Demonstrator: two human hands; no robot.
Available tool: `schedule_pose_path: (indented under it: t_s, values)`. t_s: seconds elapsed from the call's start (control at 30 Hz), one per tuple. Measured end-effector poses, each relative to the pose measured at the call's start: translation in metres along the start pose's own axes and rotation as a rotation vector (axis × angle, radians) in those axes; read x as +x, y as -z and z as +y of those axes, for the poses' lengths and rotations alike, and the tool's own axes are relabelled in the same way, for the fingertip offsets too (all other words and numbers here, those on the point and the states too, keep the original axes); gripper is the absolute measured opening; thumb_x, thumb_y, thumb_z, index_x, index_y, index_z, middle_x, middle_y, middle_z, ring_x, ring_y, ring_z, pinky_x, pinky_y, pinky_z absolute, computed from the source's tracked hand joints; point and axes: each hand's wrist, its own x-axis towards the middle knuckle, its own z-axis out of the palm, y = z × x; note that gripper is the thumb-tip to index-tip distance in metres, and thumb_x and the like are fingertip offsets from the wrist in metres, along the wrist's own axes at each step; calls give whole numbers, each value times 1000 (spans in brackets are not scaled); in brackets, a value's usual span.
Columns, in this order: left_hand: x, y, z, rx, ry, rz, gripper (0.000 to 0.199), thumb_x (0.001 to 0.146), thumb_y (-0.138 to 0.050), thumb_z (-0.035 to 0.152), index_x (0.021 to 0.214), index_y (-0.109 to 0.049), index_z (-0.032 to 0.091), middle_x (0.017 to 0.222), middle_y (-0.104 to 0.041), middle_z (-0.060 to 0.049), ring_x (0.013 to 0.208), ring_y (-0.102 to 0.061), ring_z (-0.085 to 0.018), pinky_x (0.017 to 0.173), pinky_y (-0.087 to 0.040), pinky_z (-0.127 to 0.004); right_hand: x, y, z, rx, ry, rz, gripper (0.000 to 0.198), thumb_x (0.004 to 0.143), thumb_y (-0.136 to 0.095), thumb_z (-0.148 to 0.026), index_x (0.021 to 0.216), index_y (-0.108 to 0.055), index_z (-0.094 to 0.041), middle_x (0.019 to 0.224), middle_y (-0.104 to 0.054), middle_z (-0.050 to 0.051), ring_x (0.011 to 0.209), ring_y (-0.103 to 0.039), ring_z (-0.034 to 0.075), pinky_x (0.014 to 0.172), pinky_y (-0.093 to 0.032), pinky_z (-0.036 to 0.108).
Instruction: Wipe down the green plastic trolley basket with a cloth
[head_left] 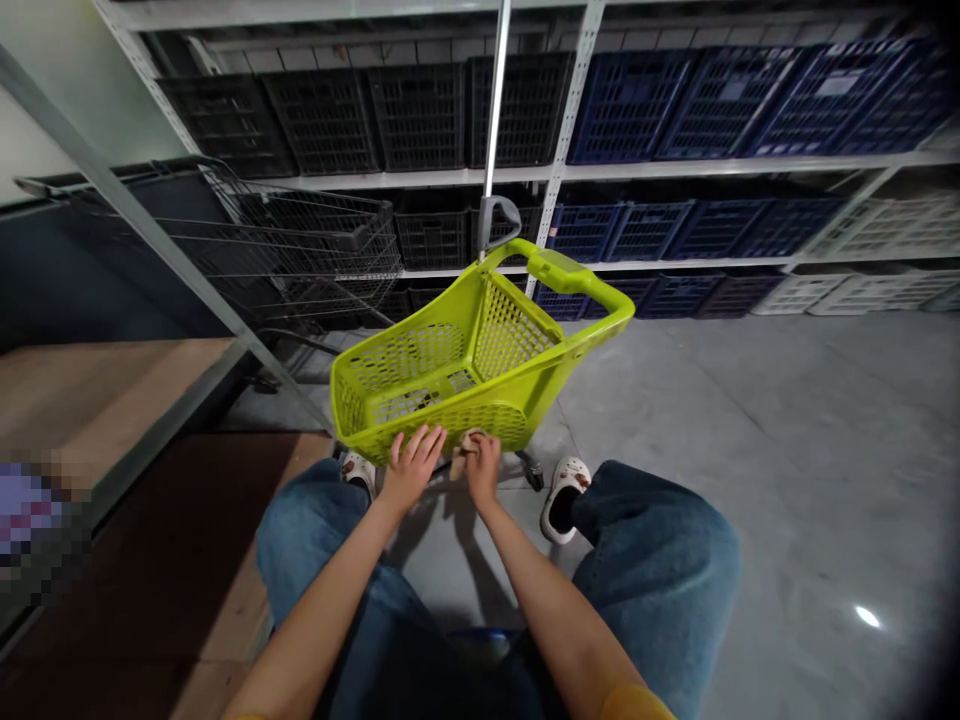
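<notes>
A lime-green plastic shopping cart [540, 390] with perforated basket walls stands sideways right in front of my knees. My left hand [412, 467] lies on the near side wall of the basket, fingers stretched out and slightly apart. Just to its right, my right hand [482, 465] is closed on a tan cloth [459, 462] and presses it against the same wall. Part of the cloth hangs below my fingers. The basket holds nothing that I can make out.
Behind the cart, a white metal rack [559, 130] carries dark and blue plastic crates [630, 105]. A metal wire cart [315, 235] stands at left, beyond a slanting grey post [180, 255]. Wooden boards [112, 390] lie at left. Grey floor [787, 480] extends to the right.
</notes>
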Motion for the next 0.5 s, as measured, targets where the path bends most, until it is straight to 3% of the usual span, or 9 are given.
schedule_pose_path:
  t_s: [0.13, 0.2, 0.27, 0.4, 0.5]
  values:
    - [-9, 12, -23, 31, 41, 59, 62, 95, -47, 20, 150, -27, 37, 140, -57, -4, 132, -48, -20, 119, -11, -44, 35, 40, 11, -52, -158, 320, 24, 79, -45, -20, 100, -58, -19, 106, -50, 9, 105, -51, 23, 100, -40, 43]
    - [-6, 15, -29, 38, 80, 96, 62, 94, -49, 20, 149, -28, 40, 137, -60, -4, 130, -50, -21, 119, -12, -45, 46, 47, 5, -69, -168, 388, 25, 79, -46, -21, 102, -57, -18, 107, -49, 10, 106, -50, 24, 101, -38, 44]
    - [-1, 16, -29, 40, 127, 130, 61, 94, -49, 20, 149, -30, 41, 136, -60, -5, 130, -50, -23, 118, -11, -48, 43, 37, -11, -70, -100, 324, 27, 80, -46, -19, 105, -58, -18, 107, -48, 10, 106, -49, 24, 101, -39, 44]
    - [9, 23, -28, 11, 191, 130, 59, 94, -48, 22, 148, -32, 41, 141, -55, -8, 134, -45, -27, 116, -13, -53, 15, 0, -43, -34, 119, -10, 29, 83, -45, -15, 107, -60, -22, 109, -50, 9, 106, -50, 23, 96, -43, 41]
    - [9, 30, -35, 2, 208, 114, 57, 94, -48, 26, 148, -33, 41, 145, -51, -8, 137, -41, -28, 116, -16, -55, 13, 0, -49, -15, 199, -120, 29, 83, -46, -15, 107, -60, -23, 109, -54, 8, 104, -52, 22, 94, -44, 41]
